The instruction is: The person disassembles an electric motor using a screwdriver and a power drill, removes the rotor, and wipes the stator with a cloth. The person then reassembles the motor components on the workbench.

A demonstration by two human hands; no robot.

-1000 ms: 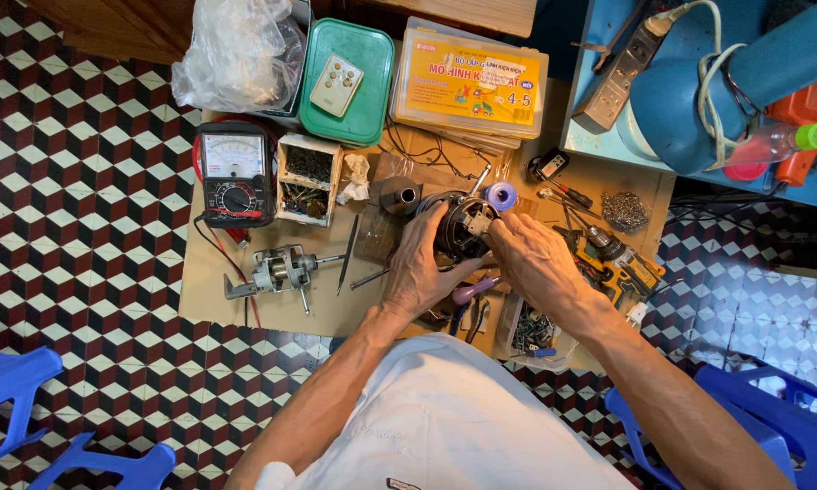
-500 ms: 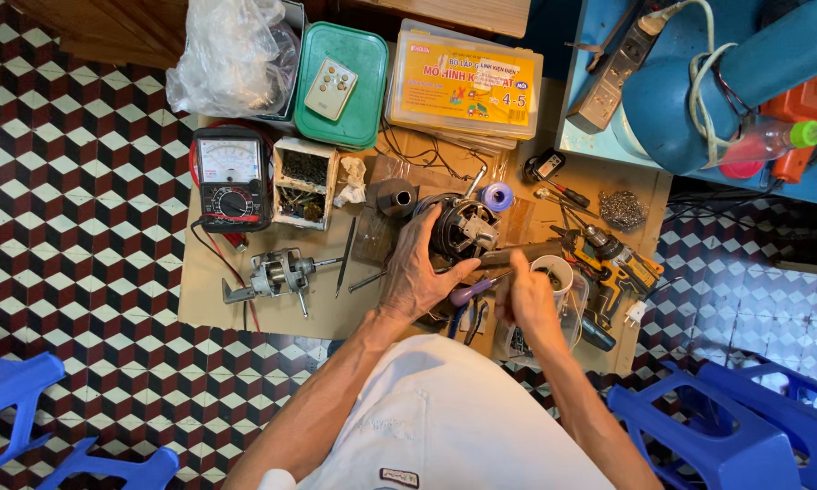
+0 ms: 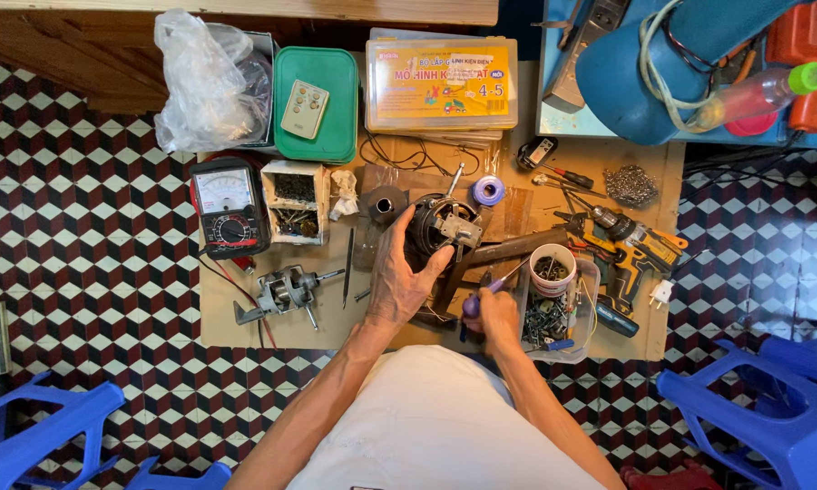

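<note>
Fingers of the left hand (image 3: 401, 277) curled around the dark round motor with copper windings (image 3: 440, 227) at frame centre, hiding its near side. The right hand (image 3: 492, 316) closed on a purple-handled screwdriver (image 3: 474, 302), its tip hard to make out beside the clear plastic box of screws (image 3: 553, 313).

Repair workshop: multimeter (image 3: 230, 208), cordless drill (image 3: 628, 238), scattered screws

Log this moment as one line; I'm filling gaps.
left hand: grips motor | right hand: holds purple-handled screwdriver | surface: cardboard sheet
</note>
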